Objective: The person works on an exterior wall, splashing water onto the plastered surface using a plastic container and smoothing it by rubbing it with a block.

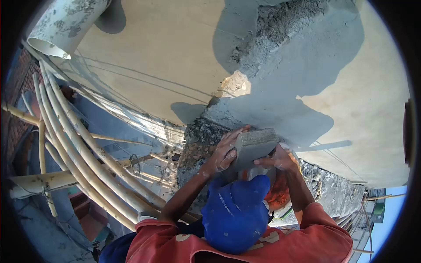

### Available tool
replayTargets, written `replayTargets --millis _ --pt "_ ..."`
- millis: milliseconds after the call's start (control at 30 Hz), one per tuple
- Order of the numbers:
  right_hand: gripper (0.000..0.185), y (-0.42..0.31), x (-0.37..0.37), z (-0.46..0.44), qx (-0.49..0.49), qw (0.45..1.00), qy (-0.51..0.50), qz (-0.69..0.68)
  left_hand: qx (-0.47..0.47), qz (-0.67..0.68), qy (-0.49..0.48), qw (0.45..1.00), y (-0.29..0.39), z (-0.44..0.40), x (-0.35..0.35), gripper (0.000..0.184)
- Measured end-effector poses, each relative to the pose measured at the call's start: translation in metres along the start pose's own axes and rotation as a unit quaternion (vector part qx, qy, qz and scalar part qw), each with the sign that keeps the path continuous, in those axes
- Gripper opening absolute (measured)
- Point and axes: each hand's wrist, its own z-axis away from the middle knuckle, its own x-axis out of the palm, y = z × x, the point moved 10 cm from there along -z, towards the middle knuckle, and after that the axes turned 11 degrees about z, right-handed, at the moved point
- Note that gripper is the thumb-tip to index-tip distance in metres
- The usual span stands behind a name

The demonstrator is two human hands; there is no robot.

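Between my two hands is a grey brick [255,150] with a rough, ridged top edge, close to the wall. My left hand [224,152] grips its left side, fingers along the edge and thumb near the face. On the other side, my right hand [283,158] holds the right end, with a finger reaching over the front face. Both hands carry pale, dusty smears. Behind the brick runs a dark, rough masonry ledge [199,142]. The brick's underside is hidden.
A blue cap [237,215] covers part of the lower view. Below my right hand lies an orange-red container [278,193]. Bamboo poles [87,140] curve along the left above a drop. The wall [153,48] has wet grey patches, and a white pipe [70,26] juts at upper left.
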Motion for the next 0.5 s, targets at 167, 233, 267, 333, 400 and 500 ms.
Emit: replayTargets --millis 167,233,267,333,400,500 --pt "0.068 -0.011 -0.097 0.096 0.034 0.98 0.089 0.176 -0.144 0.082 0.048 0.985 -0.027 0.02 -0.011 0.052" --pt "0.066 0.008 -0.112 0.119 0.137 0.958 0.057 0.245 -0.178 0.081 0.049 0.979 -0.038 0.028 -0.026 0.053" --pt "0.064 0.027 -0.111 0.13 0.217 0.924 0.003 0.315 -0.182 0.055 0.037 0.981 -0.038 0.03 -0.033 0.053" --pt "0.063 0.078 -0.101 0.128 0.302 0.862 -0.046 0.404 -0.181 0.026 0.024 0.983 -0.037 0.023 -0.035 0.053" --pt "0.06 0.124 -0.086 0.108 0.22 0.881 -0.004 0.418 -0.177 0.0 0.029 0.984 -0.033 0.018 -0.036 0.055" --pt "0.065 0.186 -0.06 0.092 0.228 0.893 -0.017 0.388 -0.17 -0.028 0.028 0.985 -0.029 0.015 -0.037 0.055"
